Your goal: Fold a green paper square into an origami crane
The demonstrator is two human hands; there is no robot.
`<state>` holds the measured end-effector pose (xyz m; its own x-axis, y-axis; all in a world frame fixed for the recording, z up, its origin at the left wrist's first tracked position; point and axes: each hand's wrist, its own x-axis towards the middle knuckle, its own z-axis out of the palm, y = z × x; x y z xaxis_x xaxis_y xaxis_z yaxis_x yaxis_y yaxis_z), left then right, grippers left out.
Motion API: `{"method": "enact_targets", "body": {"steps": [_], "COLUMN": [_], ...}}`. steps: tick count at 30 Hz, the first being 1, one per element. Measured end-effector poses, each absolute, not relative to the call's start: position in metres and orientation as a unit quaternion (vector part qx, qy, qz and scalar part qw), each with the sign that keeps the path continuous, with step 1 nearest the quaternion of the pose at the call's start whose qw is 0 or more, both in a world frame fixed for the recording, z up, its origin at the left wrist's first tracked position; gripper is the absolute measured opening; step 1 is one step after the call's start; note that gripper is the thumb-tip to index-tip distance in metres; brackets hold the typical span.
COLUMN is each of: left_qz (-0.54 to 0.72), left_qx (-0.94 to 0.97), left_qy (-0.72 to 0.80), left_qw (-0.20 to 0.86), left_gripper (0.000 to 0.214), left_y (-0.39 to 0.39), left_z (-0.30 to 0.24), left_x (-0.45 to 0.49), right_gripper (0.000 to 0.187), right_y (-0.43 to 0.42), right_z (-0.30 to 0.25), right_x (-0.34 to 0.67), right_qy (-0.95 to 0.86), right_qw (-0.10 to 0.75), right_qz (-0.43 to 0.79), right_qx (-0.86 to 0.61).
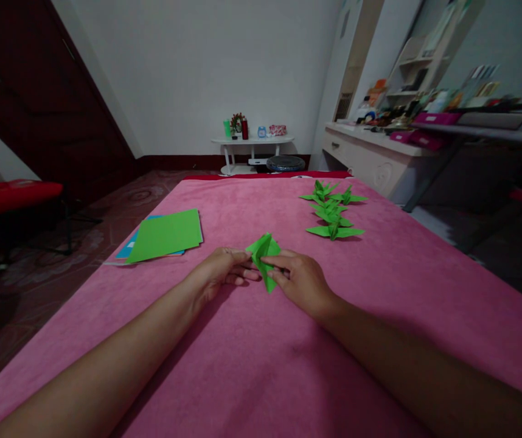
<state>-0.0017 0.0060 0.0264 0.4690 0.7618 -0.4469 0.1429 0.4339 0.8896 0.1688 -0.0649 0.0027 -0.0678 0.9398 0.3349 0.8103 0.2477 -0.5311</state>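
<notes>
A partly folded green paper [264, 255] lies on the pink cloth [261, 353] in front of me. My left hand [221, 274] pinches its left edge with the fingers closed. My right hand [300, 281] pinches its right side, thumb and forefinger pressed on the fold. Both forearms reach in from the bottom of the view.
A stack of flat green and blue paper sheets [165, 235] lies to the left. Several finished green folded figures [333, 210] sit at the far right of the cloth. Beyond stand a small white table [252, 143], a dresser [370, 155] and a red seat [10, 194].
</notes>
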Motion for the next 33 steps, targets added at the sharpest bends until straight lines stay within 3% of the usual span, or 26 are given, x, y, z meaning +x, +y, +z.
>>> {"method": "enact_targets", "body": {"steps": [13, 19, 33], "left_qz": [0.285, 0.300, 0.273], "left_qx": [0.532, 0.476, 0.416], "left_qy": [0.480, 0.457, 0.421], "left_qw": [0.637, 0.689, 0.758], "left_gripper": [0.023, 0.020, 0.022], "left_y": [-0.008, -0.010, -0.009], "left_z": [0.027, 0.028, 0.029], "left_x": [0.012, 0.010, 0.007], "right_gripper": [0.032, 0.029, 0.033], "right_y": [-0.058, -0.054, -0.059], "right_z": [-0.007, -0.014, -0.003], "right_x": [0.173, 0.175, 0.173], "right_qy": [-0.696, -0.684, -0.708], "right_qw": [0.379, 0.404, 0.361], "right_qz": [0.165, 0.184, 0.148], "right_qx": [-0.588, -0.579, -0.588]}}
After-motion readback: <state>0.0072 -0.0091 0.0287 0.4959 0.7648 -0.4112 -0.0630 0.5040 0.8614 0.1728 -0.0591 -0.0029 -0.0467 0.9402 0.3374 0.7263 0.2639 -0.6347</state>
